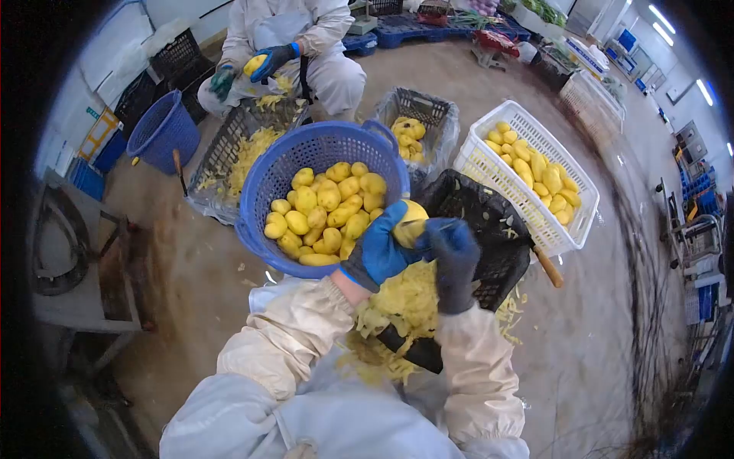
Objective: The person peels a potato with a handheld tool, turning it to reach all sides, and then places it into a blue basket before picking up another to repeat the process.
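In my left hand (380, 249), gloved in blue, is a yellow potato (411, 222), its pale side facing up. My right hand (453, 256), in a dark blue-grey glove, is closed right beside the potato. Whatever its fingers grip is hidden by the glove. Beneath both hands, a heap of pale yellow peelings (405, 298) spills over a black crate (489, 222) lined with dark plastic. To the left of my hands stands a blue perforated basket (260, 187) holding many yellow potatoes (329, 199).
At right, a white crate (562, 239) holds yellow potatoes; a wooden handle (549, 269) sticks out near its corner. Behind are a grey lined crate (440, 115) and another crate with peelings (248, 157). Opposite, a person (290, 30) in white holds a potato. A blue bin (164, 138) stands left.
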{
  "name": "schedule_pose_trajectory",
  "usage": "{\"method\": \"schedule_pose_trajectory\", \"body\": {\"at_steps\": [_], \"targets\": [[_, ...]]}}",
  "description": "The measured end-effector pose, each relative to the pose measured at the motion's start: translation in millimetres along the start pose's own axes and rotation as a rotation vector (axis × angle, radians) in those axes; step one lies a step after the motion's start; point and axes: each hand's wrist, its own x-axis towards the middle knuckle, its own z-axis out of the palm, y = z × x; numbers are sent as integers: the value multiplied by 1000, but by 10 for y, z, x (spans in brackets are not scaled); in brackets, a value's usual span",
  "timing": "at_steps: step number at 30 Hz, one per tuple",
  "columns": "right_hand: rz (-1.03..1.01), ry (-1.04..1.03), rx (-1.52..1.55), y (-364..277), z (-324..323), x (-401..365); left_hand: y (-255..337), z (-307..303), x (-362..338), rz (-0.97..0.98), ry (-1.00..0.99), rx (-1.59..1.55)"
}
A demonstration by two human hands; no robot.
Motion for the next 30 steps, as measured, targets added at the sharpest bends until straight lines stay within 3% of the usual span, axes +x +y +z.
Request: {"method": "schedule_pose_trajectory", "body": {"at_steps": [1, 3, 4, 6, 7, 9, 11, 13, 14, 15, 17, 19, 20, 21, 22, 23, 25, 26, 27, 29, 30], "targets": [[0, 4, 1, 18, -191, 114, -4, -9, -12, -4, 1, 2], [-275, 314, -307, -53, -507, 317, 8, 24, -46, 139, 105, 39], [-280, 316, -304, -94, -509, 311, 60, 79, -103, 99, 40, 147], [71, 271, 160, -418, -418, 241, 60, 121, -75, 104, 50, 136], [69, 273, 159, -449, -341, 194, 48, 126, -58, 108, 65, 125], [109, 11, 177, -449, -117, 75, 19, 93, -29, 66, -1, 104], [137, -28, 155, -410, 4, -3, -34, 161, -107, 31, -67, 82], [165, -56, 131, -347, -48, 9, -128, 435, -302, 607, -242, 1424], [72, 47, 47, -254, -203, 106, -164, 338, -240, 419, -80, 1138], [-23, 149, -36, -132, -378, 211, -187, 361, -235, 417, -81, 1137], [30, 259, 155, 29, -551, 298, -192, 445, -224, 259, 45, 852], [-193, 219, -120, -283, -361, 214, -122, 322, -150, 350, 8, 980], [79, 106, 168, -503, -231, 111, -77, 304, -144, 395, 1, 1173], [161, -13, 165, -462, -157, 50, -46, 320, -136, 434, -4, 1372], [144, -39, 199, -439, -202, 72, -32, 347, -119, 691, -151, 1872], [123, -60, 234, -410, -288, 131, -53, 421, -155, 680, -160, 1878], [-165, 230, -158, 111, -643, 353, -100, 545, -265, 429, -71, 1426], [-349, 310, -442, 166, -745, 381, -68, 531, -264, 449, -121, 1447], [-357, 319, -443, 3, -644, 360, -49, 502, -233, 448, -133, 1449], [-274, 193, -157, -368, -433, 221, -67, 415, -221, 409, -72, 1101], [83, 75, 270, -525, -408, 161, -169, 515, -259, 412, -11, 877]]}}
